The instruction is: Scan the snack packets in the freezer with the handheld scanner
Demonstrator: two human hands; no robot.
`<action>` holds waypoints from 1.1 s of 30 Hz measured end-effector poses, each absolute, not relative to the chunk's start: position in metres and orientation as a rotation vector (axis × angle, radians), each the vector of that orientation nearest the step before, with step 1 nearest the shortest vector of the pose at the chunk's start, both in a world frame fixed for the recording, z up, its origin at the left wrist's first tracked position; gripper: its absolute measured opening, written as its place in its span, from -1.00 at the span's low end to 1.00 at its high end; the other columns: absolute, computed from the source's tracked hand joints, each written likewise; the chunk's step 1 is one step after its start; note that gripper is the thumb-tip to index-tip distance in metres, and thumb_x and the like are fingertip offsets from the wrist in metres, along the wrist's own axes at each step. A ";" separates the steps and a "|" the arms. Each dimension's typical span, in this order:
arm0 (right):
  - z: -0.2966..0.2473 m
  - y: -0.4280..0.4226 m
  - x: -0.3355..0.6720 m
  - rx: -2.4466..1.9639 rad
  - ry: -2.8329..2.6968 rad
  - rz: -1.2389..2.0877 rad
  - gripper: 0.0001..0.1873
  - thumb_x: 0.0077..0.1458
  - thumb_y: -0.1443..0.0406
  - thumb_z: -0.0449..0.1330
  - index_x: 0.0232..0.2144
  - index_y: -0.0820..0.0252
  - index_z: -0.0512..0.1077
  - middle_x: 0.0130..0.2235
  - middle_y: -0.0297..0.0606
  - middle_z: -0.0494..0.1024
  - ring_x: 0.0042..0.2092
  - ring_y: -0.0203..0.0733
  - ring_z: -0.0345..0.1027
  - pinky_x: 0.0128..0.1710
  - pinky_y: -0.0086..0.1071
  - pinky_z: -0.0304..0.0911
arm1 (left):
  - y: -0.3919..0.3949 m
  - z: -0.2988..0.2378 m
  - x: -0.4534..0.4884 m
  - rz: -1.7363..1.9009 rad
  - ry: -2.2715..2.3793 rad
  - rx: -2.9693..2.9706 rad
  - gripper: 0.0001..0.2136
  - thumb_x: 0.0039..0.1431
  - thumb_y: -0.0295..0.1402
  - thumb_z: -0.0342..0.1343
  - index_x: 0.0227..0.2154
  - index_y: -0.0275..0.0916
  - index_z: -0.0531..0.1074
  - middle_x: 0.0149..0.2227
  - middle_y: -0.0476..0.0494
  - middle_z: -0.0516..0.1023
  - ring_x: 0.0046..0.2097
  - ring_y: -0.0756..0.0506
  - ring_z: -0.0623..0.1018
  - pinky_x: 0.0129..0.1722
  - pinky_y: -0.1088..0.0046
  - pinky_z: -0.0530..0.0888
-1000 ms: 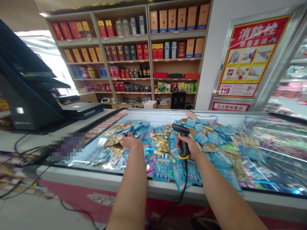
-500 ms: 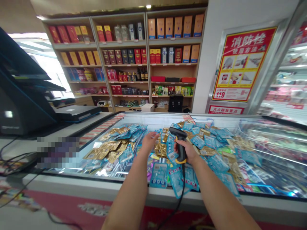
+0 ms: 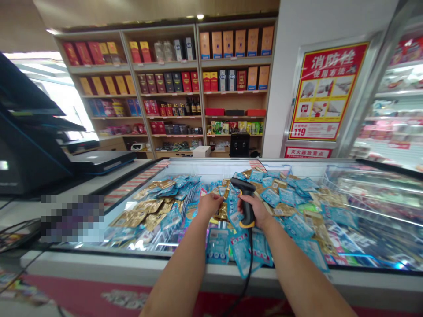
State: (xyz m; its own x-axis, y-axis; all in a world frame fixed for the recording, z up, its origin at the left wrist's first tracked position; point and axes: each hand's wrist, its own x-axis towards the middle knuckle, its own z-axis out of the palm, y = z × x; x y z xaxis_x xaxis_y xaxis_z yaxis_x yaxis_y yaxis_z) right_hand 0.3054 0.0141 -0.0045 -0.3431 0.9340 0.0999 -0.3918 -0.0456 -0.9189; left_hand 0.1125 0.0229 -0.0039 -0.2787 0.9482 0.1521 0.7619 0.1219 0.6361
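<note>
My right hand is wrapped round the grip of a black and yellow barcode scanner. The scanner's head points to the left, and its cable hangs down over the front edge. My left hand is just left of the scanner, above the heaped packets, with its fingers drawn together. Whatever is between those fingers is too small to make out. Behind the left hand shows a packet with a pink corner. Blue packets and gold packets lie piled around both hands on the glass-topped freezer.
Another heap of gold packets lies to the left, by a white wire divider. At far left are a black checkout machine and loose cables. Shelves of boxes stand behind the freezer, with a red poster beside them.
My left hand has moved slightly down and right, closer to the scanner, and its fingers have closed together. A pink-cornered packet now shows behind it. The scanner stays in my right hand.
</note>
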 end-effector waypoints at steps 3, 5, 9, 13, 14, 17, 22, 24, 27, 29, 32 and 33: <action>-0.004 0.014 0.306 -0.692 -1.153 1.613 -0.77 -0.05 0.17 0.26 -0.48 0.26 0.46 -0.59 -0.30 0.49 -0.59 -0.33 0.31 -0.60 -0.48 0.22 | 0.020 -0.001 0.115 0.901 2.123 1.669 -0.75 0.06 -0.18 0.07 -0.55 -0.21 0.53 -0.52 -0.10 0.55 -0.39 -0.09 0.50 -0.41 0.46 0.29; -0.004 0.013 0.306 -0.691 -1.155 1.613 -0.76 -0.04 0.16 0.25 -0.49 0.26 0.46 -0.59 -0.30 0.49 -0.59 -0.33 0.31 -0.59 -0.48 0.22 | 0.020 -0.001 0.114 0.922 2.136 1.659 -0.73 0.10 -0.24 0.01 -0.58 -0.23 0.50 -0.52 -0.12 0.54 -0.38 -0.10 0.51 -0.41 0.46 0.29; -0.004 0.012 0.305 -0.678 -1.163 1.606 -0.77 -0.04 0.17 0.26 -0.48 0.26 0.46 -0.59 -0.30 0.49 -0.58 -0.32 0.32 -0.58 -0.48 0.23 | 0.027 -0.006 0.103 1.133 2.283 1.558 -0.74 0.18 -0.32 -0.07 -0.40 -0.29 0.50 -0.39 -0.21 0.58 -0.30 -0.14 0.55 -0.35 0.44 0.33; -0.002 0.012 0.305 -0.677 -1.169 1.602 -0.76 -0.05 0.16 0.26 -0.48 0.27 0.46 -0.58 -0.30 0.48 -0.58 -0.32 0.32 -0.59 -0.48 0.22 | 0.038 -0.016 0.089 1.409 2.233 1.350 -0.74 0.18 -0.35 -0.06 -0.16 -0.32 0.43 -0.40 -0.19 0.58 -0.32 -0.15 0.57 -0.33 0.40 0.38; -0.002 0.012 0.305 -0.675 -1.167 1.603 -0.76 -0.05 0.16 0.26 -0.49 0.27 0.46 -0.58 -0.31 0.48 -0.58 -0.32 0.32 -0.59 -0.48 0.22 | 0.040 -0.018 0.086 1.471 2.166 1.311 -0.72 0.17 -0.35 -0.05 -0.11 -0.32 0.41 -0.42 -0.16 0.57 -0.34 -0.14 0.57 -0.33 0.41 0.39; -0.002 0.013 0.304 -0.668 -1.173 1.607 -0.75 -0.05 0.16 0.26 -0.52 0.28 0.46 -0.58 -0.30 0.48 -0.57 -0.32 0.32 -0.59 -0.47 0.22 | 0.042 -0.021 0.085 1.633 1.967 1.262 -0.66 0.16 -0.34 0.00 -0.01 -0.32 0.35 -0.40 -0.13 0.58 -0.38 -0.10 0.57 -0.33 0.42 0.42; -0.005 0.014 0.303 -0.643 -1.200 1.603 -0.73 -0.04 0.15 0.24 -0.54 0.28 0.46 -0.59 -0.29 0.47 -0.57 -0.32 0.31 -0.57 -0.46 0.23 | 0.039 -0.016 0.090 1.728 1.822 1.301 -0.61 0.14 -0.38 0.05 0.04 -0.33 0.34 -0.31 -0.17 0.60 -0.35 -0.08 0.59 -0.26 0.40 0.46; -0.006 0.015 0.302 -0.639 -1.215 1.597 -0.71 -0.03 0.14 0.24 -0.55 0.29 0.46 -0.59 -0.28 0.47 -0.57 -0.33 0.31 -0.57 -0.46 0.22 | 0.039 -0.015 0.091 1.716 1.764 1.261 -0.66 0.14 -0.39 0.06 -0.01 -0.34 0.38 -0.25 -0.21 0.60 -0.35 -0.07 0.60 -0.30 0.42 0.48; -0.007 0.015 0.301 -0.642 -1.229 1.590 -0.70 -0.03 0.14 0.23 -0.56 0.30 0.46 -0.58 -0.27 0.48 -0.57 -0.32 0.32 -0.56 -0.46 0.22 | 0.037 -0.012 0.094 1.720 1.686 1.207 -0.74 0.14 -0.42 0.07 -0.10 -0.34 0.42 -0.19 -0.24 0.59 -0.34 -0.06 0.60 -0.32 0.43 0.50; -0.007 0.015 0.301 -0.637 -1.233 1.592 -0.71 -0.03 0.14 0.23 -0.55 0.30 0.47 -0.58 -0.27 0.48 -0.57 -0.31 0.32 -0.56 -0.45 0.23 | 0.035 -0.010 0.096 1.732 1.655 1.179 -0.75 0.14 -0.44 0.07 -0.12 -0.33 0.44 -0.20 -0.24 0.59 -0.36 -0.06 0.61 -0.32 0.42 0.52; -0.006 0.014 0.301 -0.634 -1.242 1.592 -0.72 -0.04 0.15 0.23 -0.55 0.29 0.47 -0.58 -0.28 0.48 -0.57 -0.31 0.31 -0.55 -0.44 0.22 | 0.032 -0.008 0.099 1.732 1.659 1.186 -0.75 0.12 -0.44 0.08 -0.13 -0.33 0.47 -0.23 -0.23 0.61 -0.38 -0.08 0.61 -0.33 0.38 0.53; -0.006 0.014 0.301 -0.634 -1.246 1.592 -0.72 -0.04 0.15 0.23 -0.55 0.29 0.46 -0.58 -0.28 0.48 -0.57 -0.31 0.31 -0.55 -0.43 0.22 | 0.031 -0.008 0.099 1.726 1.677 1.207 -0.75 0.11 -0.44 0.08 -0.13 -0.32 0.48 -0.25 -0.22 0.62 -0.38 -0.08 0.60 -0.32 0.37 0.53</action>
